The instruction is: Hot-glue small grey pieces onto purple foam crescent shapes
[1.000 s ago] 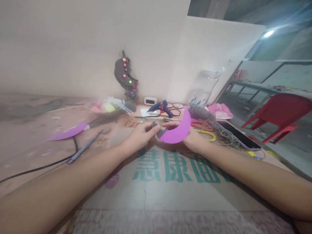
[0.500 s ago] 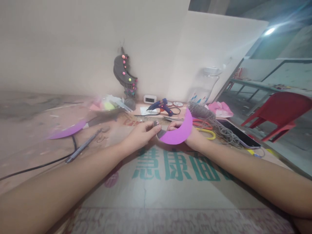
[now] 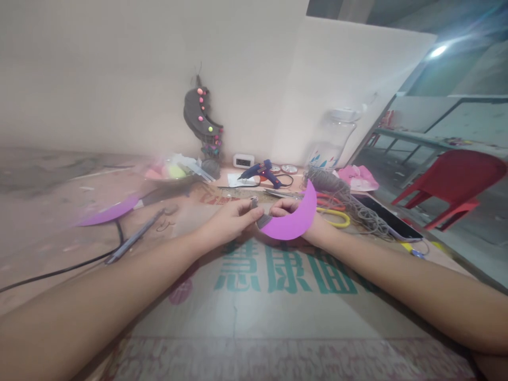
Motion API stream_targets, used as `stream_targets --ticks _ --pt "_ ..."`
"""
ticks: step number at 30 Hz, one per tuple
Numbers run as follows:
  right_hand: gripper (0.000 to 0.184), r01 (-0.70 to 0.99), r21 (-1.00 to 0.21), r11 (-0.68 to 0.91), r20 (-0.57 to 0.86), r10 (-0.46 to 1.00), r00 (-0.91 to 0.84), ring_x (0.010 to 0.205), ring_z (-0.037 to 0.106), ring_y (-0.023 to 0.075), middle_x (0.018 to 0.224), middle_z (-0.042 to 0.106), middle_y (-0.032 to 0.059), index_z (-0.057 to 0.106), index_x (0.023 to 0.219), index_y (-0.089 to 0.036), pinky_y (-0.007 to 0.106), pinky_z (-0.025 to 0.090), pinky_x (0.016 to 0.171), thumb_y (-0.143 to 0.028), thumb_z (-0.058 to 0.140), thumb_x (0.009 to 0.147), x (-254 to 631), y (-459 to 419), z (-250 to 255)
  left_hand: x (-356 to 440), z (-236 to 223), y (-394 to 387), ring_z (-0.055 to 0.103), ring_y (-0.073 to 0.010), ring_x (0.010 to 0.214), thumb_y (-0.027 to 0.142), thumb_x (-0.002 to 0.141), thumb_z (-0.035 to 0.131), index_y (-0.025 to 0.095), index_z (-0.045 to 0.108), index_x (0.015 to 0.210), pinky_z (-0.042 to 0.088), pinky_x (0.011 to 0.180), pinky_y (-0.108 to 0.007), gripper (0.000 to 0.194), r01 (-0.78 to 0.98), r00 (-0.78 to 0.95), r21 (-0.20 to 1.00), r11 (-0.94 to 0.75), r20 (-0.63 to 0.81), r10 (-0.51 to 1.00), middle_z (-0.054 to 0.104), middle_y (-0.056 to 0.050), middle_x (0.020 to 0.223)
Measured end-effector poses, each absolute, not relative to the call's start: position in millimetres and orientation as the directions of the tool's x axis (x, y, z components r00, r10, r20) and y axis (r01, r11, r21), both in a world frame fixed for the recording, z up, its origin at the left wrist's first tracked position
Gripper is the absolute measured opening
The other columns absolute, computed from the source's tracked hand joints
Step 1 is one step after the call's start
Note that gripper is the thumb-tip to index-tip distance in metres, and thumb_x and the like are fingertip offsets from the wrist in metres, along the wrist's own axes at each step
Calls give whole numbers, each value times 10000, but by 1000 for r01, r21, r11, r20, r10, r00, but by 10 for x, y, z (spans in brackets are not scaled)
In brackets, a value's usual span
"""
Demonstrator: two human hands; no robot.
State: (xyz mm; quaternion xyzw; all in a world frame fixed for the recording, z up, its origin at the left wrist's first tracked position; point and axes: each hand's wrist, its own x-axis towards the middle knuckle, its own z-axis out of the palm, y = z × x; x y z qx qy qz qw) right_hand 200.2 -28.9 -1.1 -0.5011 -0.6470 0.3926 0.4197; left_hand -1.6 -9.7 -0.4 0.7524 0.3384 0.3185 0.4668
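Hand (image 3: 229,219) on crescent (image 3: 293,226), laden bowl (image 3: 171,184) beyond

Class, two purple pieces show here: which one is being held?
The purple crescent, its grey-wrapped end pinched in the left hand. The other purple piece lies on the table at the picture's left, with no hand on it.

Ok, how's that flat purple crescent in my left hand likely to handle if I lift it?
The card-like purple crescent is probably light, since it looks thin. It seems fairly stiff: its free tip points up without visible sagging, though it may be propped from behind. The grey yarn-like wrapping beside your left hand may feel less slippery than the smooth face.
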Motion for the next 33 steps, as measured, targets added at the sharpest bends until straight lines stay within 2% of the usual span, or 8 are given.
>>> stream_targets --ticks 3,7,12,17,21,23,26,33 --pt "145 340 -904 261 219 963 -157 581 536 137 657 624 8 675 820 -181 260 397 534 -280 637 721 2031 -272 -22 -16 0 -81 406 -71 468 524 845 519 170 466 649 288 442 -191 409 248 476 907 -340 192 858 463 49 549" --pt "403 265 -928 262 237 964 -123 497 470 127 534 523 -55 599 1094 -205 249 376 492 -123 509 710 2075 -274 6 -23 -14 -30 407 -79 474 513 855 503 171 470 637 293 454 -197 407 248 319 913 -323 238 917 455 48 539" --pt "165 51 -935 350 339 929 -149 556 510 116 740 598 -7 576 917 -198 266 447 550 -294 447 876 2113 -276 37 -46 -44 20 433 -92 498 536 850 493 169 515 683 301 463 -202 404 209 250 924 -320 266 931 486 40 556" --pt "302 213 -934 288 251 951 -182 492 475 90 639 599 -8 566 785 -174 231 397 491 -471 600 830 2060 -318 50 -37 7 -29 445 -99 501 547 830 506 153 577 675 305 456 -204 429 262 286 918 -298 221 932 495 26 550" --pt "363 248 -929 276 243 957 -156 497 489 94 599 593 -6 576 770 -167 221 397 475 -527 600 812 2045 -330 42 -1 51 -86 504 -105 547 460 792 602 161 612 1050 366 481 -200 395 208 313 933 -293 220 924 574 19 680" --pt "366 258 -924 282 247 956 -161 496 490 95 592 583 -11 573 777 -167 220 398 466 -531 598 812 2050 -330 40 14 56 -103 551 -110 610 430 773 637 167 587 1119 422 545 -211 438 181 333 929 -322 251 909 635 -13 812" --pt "357 290 -916 277 235 957 -171 488 476 92 594 576 -17 564 784 -169 218 388 454 -523 589 823 2054 -341 46 21 55 -119 594 -133 693 443 761 646 153 643 970 453 621 -233 357 244 384 914 -324 216 898 677 -50 884" --pt "325 300 -908 294 235 948 -216 509 496 98 614 580 -19 570 804 -173 226 406 480 -497 593 827 2023 -370 72 9 51 -132 569 -122 633 417 755 643 152 672 814 413 571 -215 273 274 368 908 -317 206 907 687 -29 773"
